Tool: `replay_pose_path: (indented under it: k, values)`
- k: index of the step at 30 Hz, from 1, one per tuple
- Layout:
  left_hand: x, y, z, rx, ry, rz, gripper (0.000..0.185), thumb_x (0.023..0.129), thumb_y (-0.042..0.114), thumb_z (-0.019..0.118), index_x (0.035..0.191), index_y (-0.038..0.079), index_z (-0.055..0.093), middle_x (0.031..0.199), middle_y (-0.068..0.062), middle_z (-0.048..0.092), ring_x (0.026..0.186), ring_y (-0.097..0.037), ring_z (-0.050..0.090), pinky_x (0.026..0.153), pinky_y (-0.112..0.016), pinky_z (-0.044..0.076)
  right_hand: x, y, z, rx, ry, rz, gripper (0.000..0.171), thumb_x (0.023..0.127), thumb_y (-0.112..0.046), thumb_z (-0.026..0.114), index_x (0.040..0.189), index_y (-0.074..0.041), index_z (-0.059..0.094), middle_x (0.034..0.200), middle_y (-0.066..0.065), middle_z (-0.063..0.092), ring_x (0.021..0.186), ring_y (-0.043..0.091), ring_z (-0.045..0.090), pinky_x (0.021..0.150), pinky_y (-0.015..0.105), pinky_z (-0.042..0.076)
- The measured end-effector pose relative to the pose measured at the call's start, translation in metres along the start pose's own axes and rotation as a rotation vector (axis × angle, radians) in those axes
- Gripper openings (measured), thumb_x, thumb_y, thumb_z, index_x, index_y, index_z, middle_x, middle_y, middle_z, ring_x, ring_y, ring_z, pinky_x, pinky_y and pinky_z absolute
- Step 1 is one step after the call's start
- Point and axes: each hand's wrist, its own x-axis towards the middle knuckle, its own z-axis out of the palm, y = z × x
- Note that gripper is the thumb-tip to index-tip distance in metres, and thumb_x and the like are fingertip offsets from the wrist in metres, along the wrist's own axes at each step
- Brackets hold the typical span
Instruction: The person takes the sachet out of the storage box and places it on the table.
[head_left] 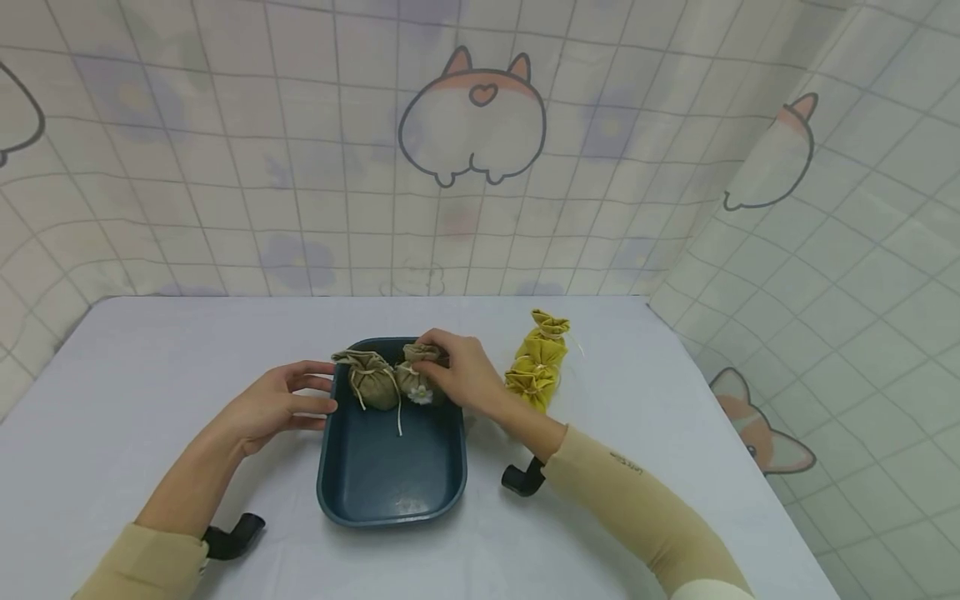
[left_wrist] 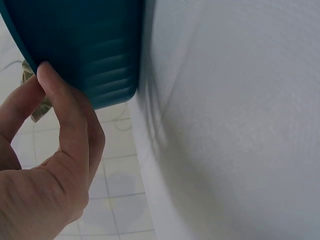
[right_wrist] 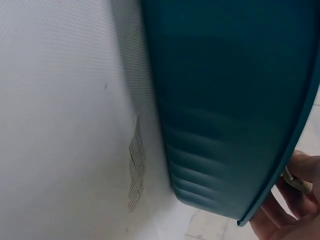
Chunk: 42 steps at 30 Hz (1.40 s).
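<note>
A dark blue tray (head_left: 390, 475) stands in the middle of the white table. Two olive drawstring pouches lie at its far end: one (head_left: 372, 379) on the left, one (head_left: 417, 379) with a small white flower on the right. My right hand (head_left: 457, 367) reaches over the tray's far right rim and pinches the top of the flower pouch. My left hand (head_left: 281, 404) rests with straight fingers against the tray's left outer wall (left_wrist: 95, 55); the fingertips (left_wrist: 47, 75) touch it. The right wrist view shows the tray's outer wall (right_wrist: 225, 100) and my fingers (right_wrist: 295, 200) past its rim.
Several yellow pouches (head_left: 536, 362) lie in a row on the table just right of the tray. A curtain with a cartoon print (head_left: 472, 125) hangs behind and to the right. The table's right edge (head_left: 720, 392) runs close to the yellow pouches.
</note>
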Motion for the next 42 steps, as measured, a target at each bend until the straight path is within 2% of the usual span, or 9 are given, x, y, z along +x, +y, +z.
replay_pose_path:
  k: [7,13,18,32,42]
  values:
    - [0.000,0.001,0.001,0.004,0.006,-0.004,0.075,0.093,0.002,0.072,0.154,-0.007,0.030,0.142,-0.033,0.042,0.101,-0.025,0.067,0.084,-0.039,0.061,-0.001,-0.005,-0.011,0.071,0.041,-0.017,0.019,0.095,-0.010,0.075,0.113,-0.005,0.069,0.104,0.009,0.073,0.085,0.015,0.068,0.069,0.023,0.057]
    - [0.001,0.001,0.001,0.007,0.006,0.002,0.075,0.093,0.002,0.072,0.155,-0.007,0.030,0.142,-0.033,0.043,0.102,-0.026,0.066,0.084,-0.038,0.061,-0.001,-0.011,-0.022,0.148,0.059,-0.031,0.018,0.096,-0.007,0.073,0.113,-0.004,0.068,0.106,0.008,0.072,0.097,0.017,0.070,0.079,0.023,0.059]
    - [0.002,0.001,0.001,0.005,0.005,0.004,0.075,0.093,0.001,0.072,0.155,-0.007,0.030,0.142,-0.034,0.043,0.102,-0.027,0.066,0.084,-0.038,0.061,-0.005,-0.018,-0.032,0.179,0.062,-0.023,0.018,0.097,-0.006,0.072,0.114,-0.004,0.068,0.106,0.006,0.072,0.096,0.015,0.070,0.081,0.024,0.060]
    - [0.002,-0.001,0.000,0.018,0.009,-0.005,0.074,0.094,0.003,0.072,0.155,-0.007,0.030,0.142,-0.032,0.043,0.101,-0.024,0.066,0.084,-0.039,0.061,-0.026,-0.033,-0.061,0.209,0.065,-0.063,0.017,0.097,-0.006,0.072,0.114,-0.004,0.068,0.105,0.005,0.073,0.094,0.015,0.070,0.082,0.031,0.061]
    - [0.002,0.000,0.001,0.021,0.014,-0.007,0.074,0.094,0.002,0.072,0.155,-0.007,0.031,0.142,-0.033,0.042,0.102,-0.026,0.066,0.084,-0.040,0.061,-0.048,-0.031,-0.082,0.150,0.025,-0.036,0.016,0.095,-0.004,0.073,0.111,-0.005,0.069,0.103,0.002,0.072,0.093,0.015,0.068,0.083,0.033,0.060]
